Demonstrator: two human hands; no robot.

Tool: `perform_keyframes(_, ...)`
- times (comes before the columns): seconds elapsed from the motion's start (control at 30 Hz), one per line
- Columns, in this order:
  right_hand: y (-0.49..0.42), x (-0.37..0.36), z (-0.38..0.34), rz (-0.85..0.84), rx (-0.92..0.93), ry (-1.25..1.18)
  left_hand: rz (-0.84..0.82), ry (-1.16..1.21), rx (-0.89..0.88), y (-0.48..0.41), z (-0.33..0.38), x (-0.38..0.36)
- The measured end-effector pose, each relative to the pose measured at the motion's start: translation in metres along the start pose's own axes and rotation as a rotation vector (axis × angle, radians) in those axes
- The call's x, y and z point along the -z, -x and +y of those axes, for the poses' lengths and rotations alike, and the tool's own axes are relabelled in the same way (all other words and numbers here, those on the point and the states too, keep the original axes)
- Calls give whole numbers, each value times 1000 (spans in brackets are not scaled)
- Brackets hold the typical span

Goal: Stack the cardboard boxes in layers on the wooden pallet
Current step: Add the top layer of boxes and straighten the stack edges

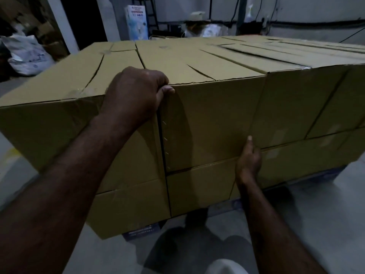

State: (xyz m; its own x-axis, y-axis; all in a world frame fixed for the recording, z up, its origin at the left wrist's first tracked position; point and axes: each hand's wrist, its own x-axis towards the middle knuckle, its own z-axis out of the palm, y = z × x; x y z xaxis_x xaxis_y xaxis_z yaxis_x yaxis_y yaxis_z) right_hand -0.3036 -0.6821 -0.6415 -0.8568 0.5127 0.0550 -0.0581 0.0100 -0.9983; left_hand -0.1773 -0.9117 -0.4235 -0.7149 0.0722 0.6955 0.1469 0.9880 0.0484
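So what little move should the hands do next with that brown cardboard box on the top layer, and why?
Probably nudge the brown cardboard top-layer box leftward, snug against the neighbour box. A dark gap shows between them. The left hand grips its upper left corner, and the right hand rests at its lower right edge.

Left hand (136,89) gripping upper box (213,119) corner, right hand (248,161) at lower corner

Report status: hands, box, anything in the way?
Left hand grips top box at upper left corner. Right hand at its lower right edge, fingers hidden. Neighbour boxes close either side.
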Motion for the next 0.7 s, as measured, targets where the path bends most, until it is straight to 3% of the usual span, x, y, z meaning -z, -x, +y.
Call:
perform_keyframes(0.43, -9, 1, -8, -43, -57, -31, 48, 54, -59, 5, -6, -2)
perform_keyframes(0.7, -1, 0, -10, 97, 31, 129, -56, 27, -64, -1, -5, 2)
